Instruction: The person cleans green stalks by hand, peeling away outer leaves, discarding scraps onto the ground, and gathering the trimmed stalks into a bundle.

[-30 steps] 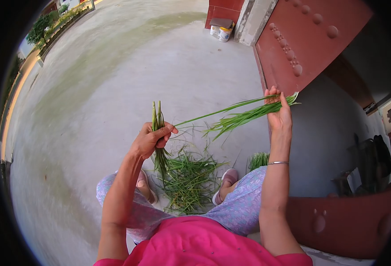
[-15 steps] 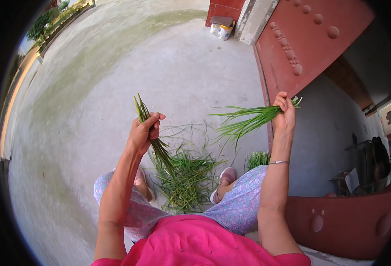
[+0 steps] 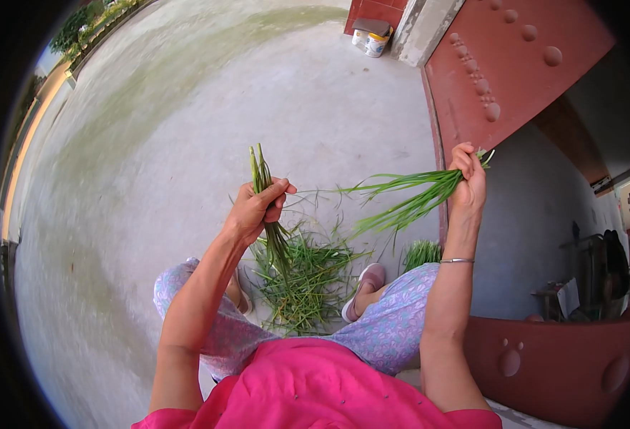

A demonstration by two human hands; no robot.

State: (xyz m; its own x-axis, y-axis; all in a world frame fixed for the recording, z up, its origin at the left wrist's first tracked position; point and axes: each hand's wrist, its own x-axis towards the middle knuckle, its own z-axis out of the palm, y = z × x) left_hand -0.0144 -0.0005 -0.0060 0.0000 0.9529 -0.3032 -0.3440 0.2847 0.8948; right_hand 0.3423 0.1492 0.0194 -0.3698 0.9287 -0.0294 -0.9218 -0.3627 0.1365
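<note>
My left hand (image 3: 252,214) is closed round a bunch of dark green chives (image 3: 278,247), whose stems stick up above the fist while the leaves hang down. Its thumb and forefinger point to the right. Off to the right, my right hand (image 3: 468,179) grips a brighter bunch of chives (image 3: 418,199) near the white stem ends. Those leaves stretch leftward, and one long leaf reaches close to my left hand. Below, between my feet, a loose heap of chive leaves and scraps (image 3: 304,286) covers the concrete floor.
Another bundle of chives (image 3: 422,254) lies beside my right knee. A red metal door (image 3: 500,79) stands open on the right, with a second red panel (image 3: 543,365) lower down. White tubs (image 3: 373,43) stand near the doorway pillar (image 3: 423,36).
My left hand has moved right, towards the bunch in my right hand. My right hand has shifted slightly right and up. Both still hold their chives, and the view has turned a little.
</note>
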